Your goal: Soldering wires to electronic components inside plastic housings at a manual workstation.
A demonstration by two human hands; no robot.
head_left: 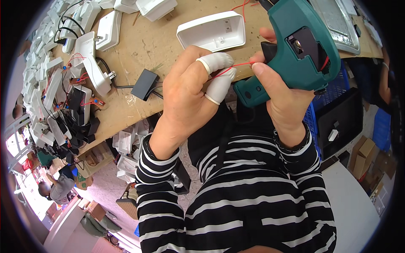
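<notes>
Tan tabletop (147, 46) is lying beyond; left hand (183, 92) and right hand (284, 95) are pinching a red wire (242, 64) running crosswise between them, green housing (301, 21) touching the right

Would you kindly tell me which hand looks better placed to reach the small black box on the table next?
Probably the left hand: it is nearer the small black box, though it pinches the red wire. The right hand is farther off, also at the wire and holding the green tool.
</notes>
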